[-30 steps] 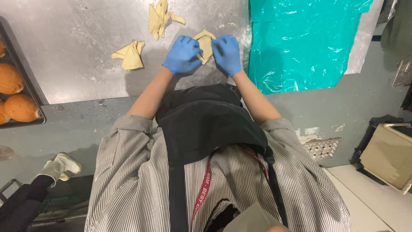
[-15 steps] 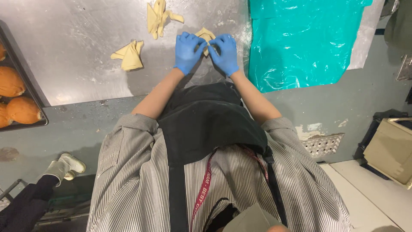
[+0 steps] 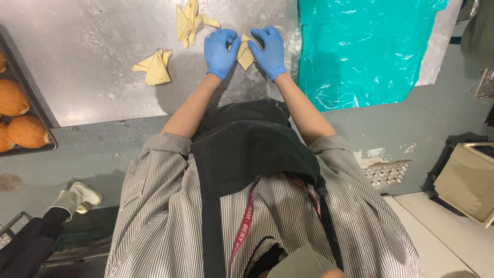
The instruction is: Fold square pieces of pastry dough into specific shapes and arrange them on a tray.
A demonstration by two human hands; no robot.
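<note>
**Both hands on a dough piece**

From the worktop's (image 3: 103, 77) left edge: a tray of buns (image 3: 20, 118), a folded dough piece (image 3: 154, 67), then your left hand (image 3: 220, 51) and right hand (image 3: 270, 51) pinching the dough triangle (image 3: 245, 54) between them. A teal plastic sheet (image 3: 360, 46) covers the right end.

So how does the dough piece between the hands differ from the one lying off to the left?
The dough piece between the hands is touched on both sides by the left hand and right hand, both in blue gloves; the left dough piece lies untouched. The first looks smaller and partly covered, the second fully visible. Both are pale yellow, folded, on the steel table.
</note>
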